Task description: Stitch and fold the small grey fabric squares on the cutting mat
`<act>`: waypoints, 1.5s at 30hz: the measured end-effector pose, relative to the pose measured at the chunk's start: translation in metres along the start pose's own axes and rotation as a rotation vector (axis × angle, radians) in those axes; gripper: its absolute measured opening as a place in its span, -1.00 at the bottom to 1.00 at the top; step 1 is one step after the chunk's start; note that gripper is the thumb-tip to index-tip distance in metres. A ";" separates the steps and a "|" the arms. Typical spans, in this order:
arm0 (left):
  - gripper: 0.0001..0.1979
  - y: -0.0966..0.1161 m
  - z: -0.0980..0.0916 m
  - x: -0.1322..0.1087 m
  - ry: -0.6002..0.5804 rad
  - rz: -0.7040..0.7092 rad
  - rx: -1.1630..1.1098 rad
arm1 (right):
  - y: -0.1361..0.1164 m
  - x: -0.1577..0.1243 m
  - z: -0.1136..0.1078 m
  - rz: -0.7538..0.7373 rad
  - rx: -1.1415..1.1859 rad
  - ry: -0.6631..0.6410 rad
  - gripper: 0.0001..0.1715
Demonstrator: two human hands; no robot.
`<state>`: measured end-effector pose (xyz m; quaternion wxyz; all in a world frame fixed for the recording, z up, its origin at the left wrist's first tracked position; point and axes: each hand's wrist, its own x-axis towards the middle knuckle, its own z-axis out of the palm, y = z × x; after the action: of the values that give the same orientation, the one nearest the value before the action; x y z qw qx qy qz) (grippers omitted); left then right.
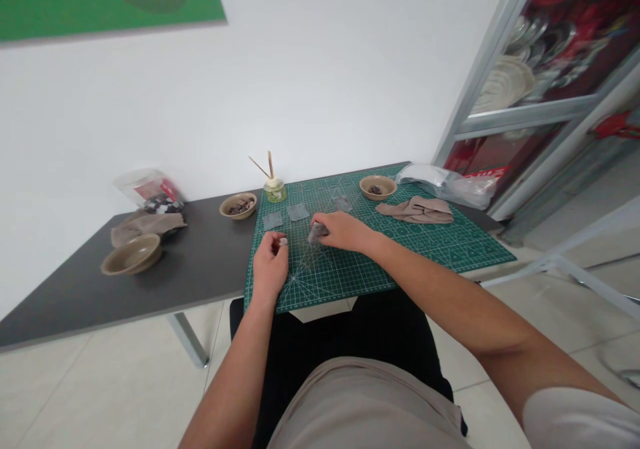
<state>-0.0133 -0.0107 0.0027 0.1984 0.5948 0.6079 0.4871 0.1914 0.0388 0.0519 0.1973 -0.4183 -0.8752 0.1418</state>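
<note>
My left hand (270, 266) rests low over the green cutting mat (360, 272), its fingers curled round a small whitish piece (283, 241) too small to identify. To its right, my right hand (345, 230) is closed on a small greyish see-through pouch (315, 232), whose contents I cannot make out. Beyond the hands, small translucent pouches lie flat on the mat: one at left (273, 220), a middle pouch (298, 212) and a right pouch (343, 202).
A bowl of dark and pinkish bits (239, 206) stands beside a reed diffuser (275, 189). Rightward are a bowl with dark pieces (379, 188), a brown cloth (420, 210) and clear plastic (450, 184). Far left: another bowl (131, 254), a cloth (147, 226) and a plastic bag (150, 189).
</note>
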 end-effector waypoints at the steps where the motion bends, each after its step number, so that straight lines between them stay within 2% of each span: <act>1: -0.87 0.001 0.000 0.000 -0.004 0.000 0.010 | 0.001 0.000 0.001 0.013 -0.005 0.022 -0.72; 7: -0.86 0.002 -0.001 -0.001 -0.016 0.002 0.039 | 0.000 -0.003 0.007 0.007 -0.042 0.032 -0.87; 10: -0.87 0.003 -0.002 -0.002 -0.011 0.007 0.038 | 0.013 -0.003 -0.002 0.106 0.151 0.213 -0.88; 13: -0.87 0.003 -0.002 -0.003 -0.015 0.005 0.045 | 0.039 -0.001 -0.021 0.236 0.354 0.439 -0.84; 16: -0.87 0.002 -0.002 -0.002 -0.022 -0.003 0.053 | 0.065 0.004 -0.041 0.344 0.701 0.535 -0.87; 18: -0.86 0.001 -0.001 -0.002 -0.028 0.001 0.056 | 0.074 0.010 -0.048 0.376 0.739 0.529 -0.85; 20: -0.86 0.001 -0.001 -0.002 -0.032 0.009 0.060 | 0.075 0.018 -0.045 0.414 0.618 0.526 -0.76; 23: -0.85 0.001 0.000 -0.002 -0.032 0.006 0.075 | 0.067 0.038 -0.025 0.448 0.333 0.460 -0.68; 25: -0.85 0.001 -0.001 -0.002 -0.030 0.000 0.087 | 0.062 0.054 -0.009 0.494 0.229 0.353 -0.64; 27: -0.85 0.002 -0.002 -0.003 -0.033 -0.001 0.090 | 0.062 0.070 0.005 0.521 0.161 0.314 -0.58; 29: -0.85 0.003 -0.002 -0.004 -0.046 -0.001 0.092 | 0.068 0.083 0.012 0.443 0.067 0.280 -0.50; 32: -0.85 0.003 -0.002 -0.004 -0.070 -0.001 0.105 | 0.083 0.094 0.017 0.278 -0.006 0.140 -0.46; 34: -0.84 0.003 -0.002 -0.004 -0.081 -0.004 0.114 | 0.093 0.097 0.020 0.268 -0.029 0.084 -0.46; 39: -0.83 0.004 -0.001 -0.005 -0.086 -0.007 0.120 | 0.103 0.096 0.029 0.272 -0.062 0.096 -0.42; 45: -0.83 0.007 -0.002 -0.005 -0.094 -0.008 0.121 | 0.101 0.091 0.024 0.037 0.045 0.117 -0.32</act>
<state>-0.0096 -0.0175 0.0076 0.1923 0.6256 0.6286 0.4202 0.1966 0.1704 0.0094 0.2549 -0.4376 -0.8508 0.1401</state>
